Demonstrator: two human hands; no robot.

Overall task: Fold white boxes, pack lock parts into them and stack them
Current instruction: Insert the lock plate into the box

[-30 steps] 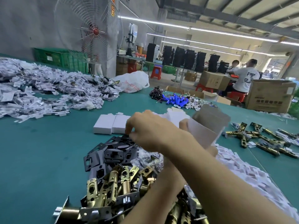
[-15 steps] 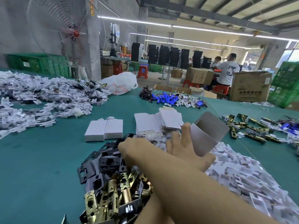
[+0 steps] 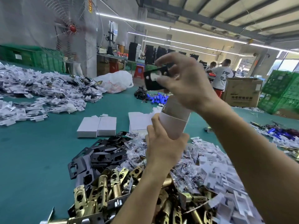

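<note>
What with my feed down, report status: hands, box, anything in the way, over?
Left hand grips open white box upright. Right hand pinches black plate just above it. Path into box looks clear. Over.

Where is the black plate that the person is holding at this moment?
Head view, centre: the black plate is in the air, pinched by the right hand, just above the open top of the white box that the left hand holds.

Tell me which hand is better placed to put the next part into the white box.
Right. The right hand pinches a black plate above the open top of the white box. The left hand grips that box upright from below, so it looks busy steadying it.
</note>
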